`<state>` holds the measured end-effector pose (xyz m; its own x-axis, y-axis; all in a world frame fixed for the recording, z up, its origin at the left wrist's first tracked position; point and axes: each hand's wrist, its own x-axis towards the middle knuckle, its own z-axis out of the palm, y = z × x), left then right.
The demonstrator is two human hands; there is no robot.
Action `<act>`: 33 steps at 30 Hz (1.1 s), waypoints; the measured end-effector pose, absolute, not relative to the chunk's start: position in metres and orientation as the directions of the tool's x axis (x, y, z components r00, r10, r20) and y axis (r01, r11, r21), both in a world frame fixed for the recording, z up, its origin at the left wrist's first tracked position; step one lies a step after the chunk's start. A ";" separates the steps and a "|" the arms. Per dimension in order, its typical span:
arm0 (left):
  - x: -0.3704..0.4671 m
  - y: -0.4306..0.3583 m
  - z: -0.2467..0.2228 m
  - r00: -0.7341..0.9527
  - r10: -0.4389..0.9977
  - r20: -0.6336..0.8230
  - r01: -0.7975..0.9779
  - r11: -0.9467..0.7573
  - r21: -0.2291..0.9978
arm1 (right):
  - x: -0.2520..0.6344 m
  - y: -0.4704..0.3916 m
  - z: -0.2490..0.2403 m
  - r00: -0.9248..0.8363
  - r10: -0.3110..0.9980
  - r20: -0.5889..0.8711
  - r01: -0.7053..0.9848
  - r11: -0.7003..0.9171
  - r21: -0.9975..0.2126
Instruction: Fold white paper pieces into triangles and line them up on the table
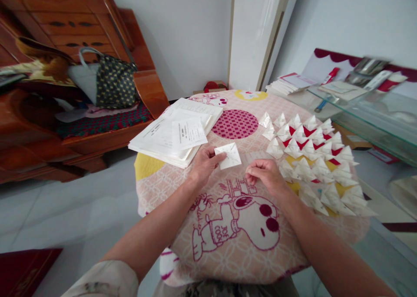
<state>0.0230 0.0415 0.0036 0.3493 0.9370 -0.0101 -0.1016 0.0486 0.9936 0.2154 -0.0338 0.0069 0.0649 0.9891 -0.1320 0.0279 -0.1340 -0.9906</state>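
Clearly, what I'm watching over is a small folded paper square (230,156), held just above the table in front of the body, between the two hands. My left hand (206,161) pinches it at its near left edge, thumb laid on top and fingers curled below. My right hand (265,174) is apart from it, fingers curled in and thumb against the forefinger; I see nothing in that grip, though the curl hides its inside.

I judge the square to be nearly weightless, a little stiff where the layers double up, and easy to crease or tear at the corners. I'd take it flat by an edge, thumb over fingers, with light pressure so the diagonal folds keep their line. It shouldn't be slippery.

On the right, rows of pointed paper pieces (302,169) stand close together, white and sharp-tipped, with red and yellow showing between them. On the left lies a stack of sheets (150,138), thin and flat, with a smaller printed slip (197,133) on top. Under everything, the tablecloth (158,186) looks soft and woven, pink with pale interlaced rings and a cartoon dog (252,227) in dark red line. Beyond it I see smooth glass shelving (374,114) and a glossy wooden bench (146,93).
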 end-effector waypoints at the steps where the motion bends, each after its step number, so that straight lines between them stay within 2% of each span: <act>1: 0.022 0.042 0.004 0.349 0.937 -0.010 -0.099 0.048 0.994 | 0.216 -0.033 0.008 0.087 0.990 -0.112 0.015 -0.114 -0.993; 4: 0.024 0.041 0.003 0.421 0.907 -0.010 -0.073 0.045 0.996 | 0.215 -0.031 0.007 0.110 0.992 -0.057 0.016 -0.059 -0.998; 7: 0.027 0.035 0.003 0.492 0.871 0.006 -0.012 0.000 1.000 | 0.214 -0.030 0.003 0.078 0.996 -0.031 0.094 -0.039 -0.995; 10: 0.028 0.031 0.006 0.526 0.850 0.042 0.088 -0.103 0.991 | 0.215 -0.031 0.001 0.105 0.994 0.009 0.145 -0.007 -0.989; 12: 0.026 0.030 0.008 0.519 0.846 0.122 0.161 -0.237 0.958 | 0.216 -0.031 0.001 0.137 0.989 0.051 0.153 0.029 -0.988; 15: 0.021 0.030 0.011 0.506 0.812 0.290 0.299 -0.480 0.825 | 0.217 -0.032 0.004 0.131 0.978 0.160 0.204 0.132 -0.970; 19: 0.015 0.030 0.011 0.613 0.651 0.449 0.403 -0.746 0.531 | 0.220 -0.032 0.003 0.031 0.937 0.348 0.352 0.315 -0.881; 22: 0.012 0.026 0.006 0.737 0.517 0.435 0.396 -0.852 0.343 | 0.225 -0.035 -0.002 -0.083 0.900 0.428 0.459 0.416 -0.785; 24: 0.011 0.022 0.002 0.804 0.467 0.369 0.374 -0.879 0.297 | 0.227 -0.038 -0.003 -0.234 0.872 0.430 0.551 0.483 -0.680; 27: 0.009 0.017 -0.001 0.855 0.443 0.270 0.354 -0.878 0.323 | 0.226 -0.045 0.002 -0.454 0.823 0.342 0.680 0.568 -0.464; 31: 0.003 0.015 0.001 0.866 0.440 0.237 0.325 -0.857 0.400 | 0.216 -0.056 0.011 -0.521 0.831 0.196 0.817 0.551 -0.170; 33: 0.000 0.016 0.003 0.865 0.442 0.236 0.315 -0.846 0.430 | 0.212 -0.060 0.011 -0.540 0.825 0.165 0.825 0.558 -0.092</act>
<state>0.0004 0.0158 0.0026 0.8655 0.4419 0.2360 0.3148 -0.8463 0.4298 0.2117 -0.0600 0.0106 -0.5400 0.8254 0.1646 0.8248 0.5579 -0.0920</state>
